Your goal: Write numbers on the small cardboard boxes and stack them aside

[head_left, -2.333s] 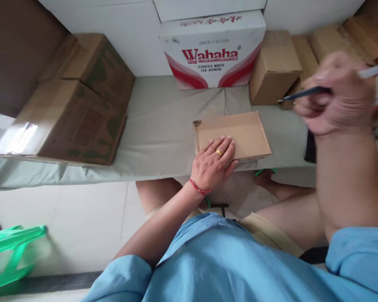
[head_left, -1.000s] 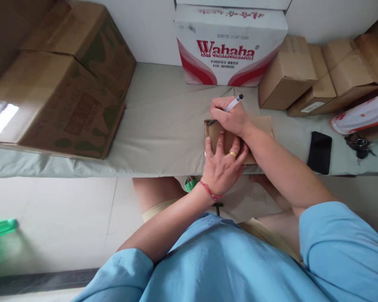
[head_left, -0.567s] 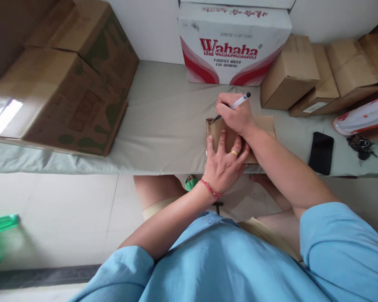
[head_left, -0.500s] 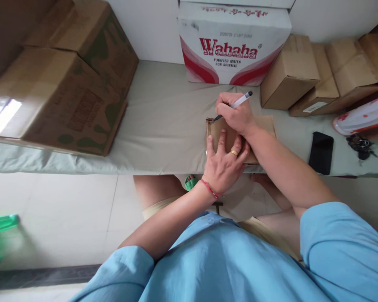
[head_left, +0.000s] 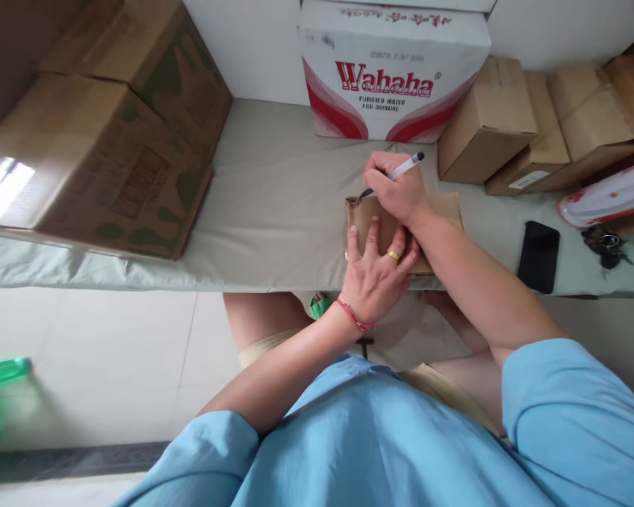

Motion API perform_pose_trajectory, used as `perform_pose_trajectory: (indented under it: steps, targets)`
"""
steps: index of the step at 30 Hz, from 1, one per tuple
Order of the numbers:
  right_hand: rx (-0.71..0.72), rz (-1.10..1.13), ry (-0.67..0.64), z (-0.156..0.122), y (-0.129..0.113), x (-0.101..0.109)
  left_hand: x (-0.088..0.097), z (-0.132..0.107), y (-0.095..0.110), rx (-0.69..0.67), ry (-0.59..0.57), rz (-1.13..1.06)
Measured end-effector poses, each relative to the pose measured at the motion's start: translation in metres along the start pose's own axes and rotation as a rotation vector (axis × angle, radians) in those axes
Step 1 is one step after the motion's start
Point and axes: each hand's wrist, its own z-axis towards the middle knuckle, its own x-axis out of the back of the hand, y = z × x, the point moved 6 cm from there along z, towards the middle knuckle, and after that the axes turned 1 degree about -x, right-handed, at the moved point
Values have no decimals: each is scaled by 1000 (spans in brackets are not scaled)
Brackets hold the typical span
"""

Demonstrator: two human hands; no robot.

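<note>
A small flat brown cardboard box (head_left: 444,208) lies near the front edge of the cloth-covered table (head_left: 275,204). My left hand (head_left: 377,271) lies flat on the near part of the box, fingers spread, a gold ring on one finger. My right hand (head_left: 396,190) is closed around a white pen (head_left: 401,169), with the dark tip touching the box's far left corner. My hands hide most of the box top.
A white and red Wahaha water carton (head_left: 394,70) stands at the back. Large brown cartons (head_left: 110,134) fill the left, smaller brown boxes (head_left: 486,120) the right. A black phone (head_left: 539,257), keys (head_left: 605,243) and a white-red object (head_left: 607,193) lie right. A green plastic item (head_left: 0,394) sits on the floor.
My right hand came in from the upper right with the pen and set its tip on the box's far left corner. Over the last second the pen shifted only slightly; my left hand stayed put.
</note>
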Motion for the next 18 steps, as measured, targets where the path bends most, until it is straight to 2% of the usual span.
perform_pose_trajectory:
  steps: [15,18]
  targets:
    - [26,19,-1,-4,-2,-1,-3,0,-1,-12,21,12]
    - [48,83,161,-10,-14,17,-2,-2,-3,-67,40,-13]
